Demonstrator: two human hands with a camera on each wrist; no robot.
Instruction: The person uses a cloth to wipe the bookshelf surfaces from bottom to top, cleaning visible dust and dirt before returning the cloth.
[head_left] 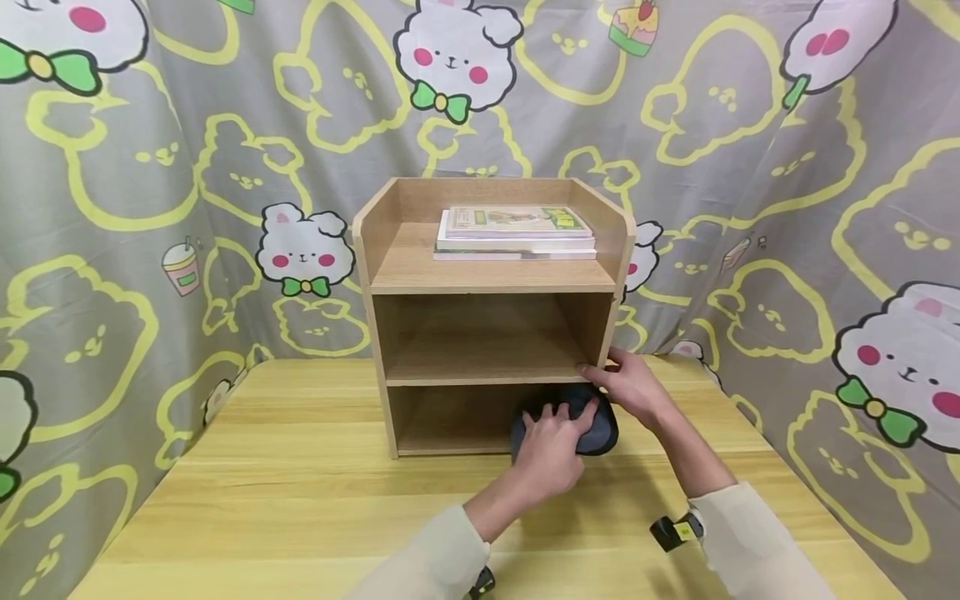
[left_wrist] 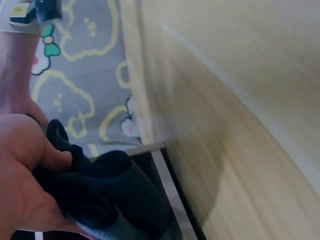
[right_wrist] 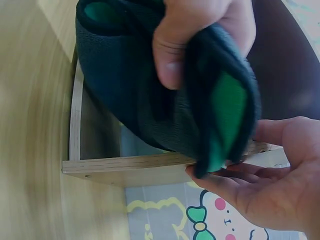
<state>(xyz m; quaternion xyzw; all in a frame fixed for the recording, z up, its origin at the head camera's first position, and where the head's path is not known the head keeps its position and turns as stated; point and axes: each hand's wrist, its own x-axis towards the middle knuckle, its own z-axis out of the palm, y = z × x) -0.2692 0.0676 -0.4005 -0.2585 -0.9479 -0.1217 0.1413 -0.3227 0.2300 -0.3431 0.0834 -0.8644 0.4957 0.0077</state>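
Observation:
In the head view, a wooden shelf unit (head_left: pixel 495 290) stands upright on the table. My left hand (head_left: pixel 551 454) grips a dark blue-grey cloth (head_left: pixel 600 437) at the right side of its bottom compartment. The cloth is folded over with a black edging, and a green inner side (right_wrist: pixel 230 110) shows in the right wrist view. There the left thumb (right_wrist: pixel 172 70) presses into the folds. My right hand (head_left: pixel 630 385) holds the unit's right side panel near the middle board, thumb at the front and fingers along the outer side. Part of the cloth is hidden behind the left hand.
A stack of several books or magazines (head_left: pixel 517 242) lies on the unit's top shelf. The middle board (head_left: pixel 487 371) divides the two lower compartments. Pale wood-grain table (head_left: pixel 300 500) surrounds the unit, with a patterned curtain (head_left: pixel 247 167) behind and at both sides.

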